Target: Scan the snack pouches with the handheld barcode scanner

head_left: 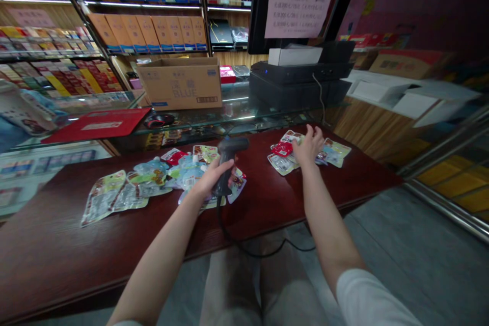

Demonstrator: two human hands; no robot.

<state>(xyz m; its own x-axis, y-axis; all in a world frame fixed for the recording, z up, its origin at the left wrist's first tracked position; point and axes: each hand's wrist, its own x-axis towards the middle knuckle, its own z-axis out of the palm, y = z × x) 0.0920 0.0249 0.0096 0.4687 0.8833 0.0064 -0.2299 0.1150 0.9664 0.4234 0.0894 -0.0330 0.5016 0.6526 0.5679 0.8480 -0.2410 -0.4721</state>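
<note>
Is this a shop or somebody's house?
It looks like a small shop. The left hand holds what looks like a barcode scanner, the shelves behind are packed with rows of matching orange boxes, and a paper sign hangs on a screen.

a shop, shown by its stocked shelves (148, 4), glass counter (237, 104) and barcode scanner (226, 160).
</note>
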